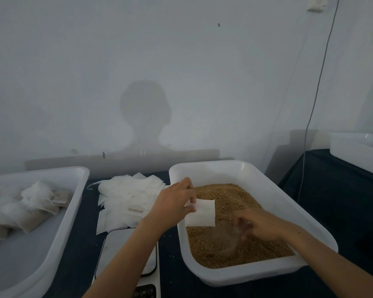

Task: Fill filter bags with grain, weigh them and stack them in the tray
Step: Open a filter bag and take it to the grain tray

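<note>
My left hand (174,203) pinches an empty white filter bag (202,212) by its left edge, holding it over the brown grain (228,196) in the white tub (267,186). My right hand (258,225) grips a clear plastic scoop (226,237) that dips toward the grain just below the bag. A pile of empty filter bags (125,196) lies on the dark table behind the white scale (121,250), which my left forearm partly covers. Filled bags (28,207) lie stacked in the white tray (73,214) at the left.
A dark cloth (172,263) covers the table between tray, scale and tub. Another white container (357,151) stands on a second dark table at the far right. A thin cable (317,87) hangs down the wall behind the tub.
</note>
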`<action>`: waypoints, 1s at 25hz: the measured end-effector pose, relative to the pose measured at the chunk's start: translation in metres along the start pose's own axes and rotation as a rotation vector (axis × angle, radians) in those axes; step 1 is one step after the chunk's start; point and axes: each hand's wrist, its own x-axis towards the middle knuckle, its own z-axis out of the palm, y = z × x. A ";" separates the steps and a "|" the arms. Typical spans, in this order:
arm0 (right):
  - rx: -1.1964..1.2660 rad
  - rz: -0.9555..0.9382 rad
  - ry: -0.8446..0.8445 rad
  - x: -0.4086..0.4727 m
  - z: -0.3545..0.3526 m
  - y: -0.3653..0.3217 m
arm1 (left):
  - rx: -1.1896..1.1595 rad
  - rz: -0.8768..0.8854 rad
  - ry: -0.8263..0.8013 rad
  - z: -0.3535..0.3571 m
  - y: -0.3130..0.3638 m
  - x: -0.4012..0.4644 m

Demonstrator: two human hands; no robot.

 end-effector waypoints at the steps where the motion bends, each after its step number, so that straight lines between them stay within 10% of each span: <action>1: 0.040 -0.001 -0.014 -0.003 -0.001 0.001 | -0.006 -0.024 -0.011 0.000 -0.001 0.001; 13: 0.366 0.010 0.071 -0.057 -0.068 0.009 | 0.083 0.027 -0.035 0.009 -0.002 0.008; 25: 0.048 0.115 0.149 -0.062 -0.089 -0.014 | -0.011 0.231 -0.093 0.010 0.021 0.014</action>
